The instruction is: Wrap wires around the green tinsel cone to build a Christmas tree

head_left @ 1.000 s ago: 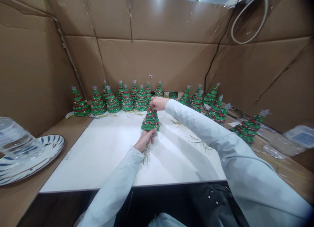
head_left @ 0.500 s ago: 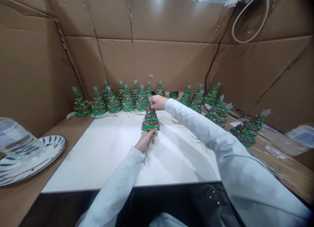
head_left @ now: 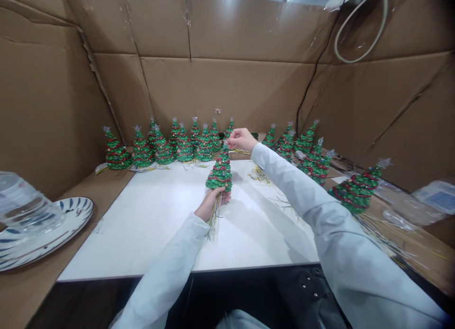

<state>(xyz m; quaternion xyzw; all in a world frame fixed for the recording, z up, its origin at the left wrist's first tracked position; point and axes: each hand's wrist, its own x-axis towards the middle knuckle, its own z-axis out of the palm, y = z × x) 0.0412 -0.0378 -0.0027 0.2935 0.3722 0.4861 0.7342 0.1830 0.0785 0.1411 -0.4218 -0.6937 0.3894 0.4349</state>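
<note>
A small green beaded Christmas tree [head_left: 219,174] with red garland stands nearly upright over the white board, its tip leaning a little right. My left hand [head_left: 211,202] is closed around the bundle of wire stems [head_left: 214,218] just under its base; the loose wire ends hang below. At the tip, my right hand [head_left: 242,139] pinches with thumb and forefinger at a pale star [head_left: 225,142], which the fingertips partly hide.
Several finished-looking beaded trees [head_left: 184,146] line the back, with more along the right [head_left: 356,189]. Wire scraps [head_left: 261,173] lie on the white board [head_left: 142,234]. A patterned plate [head_left: 80,210] bearing a clear plastic cup [head_left: 26,201] stands left. Cardboard walls [head_left: 227,87] enclose the table.
My right hand has moved slightly up and to the right at the tree's tip, and the tip has tilted right with it. My left hand keeps its hold, its fingers a little straighter.
</note>
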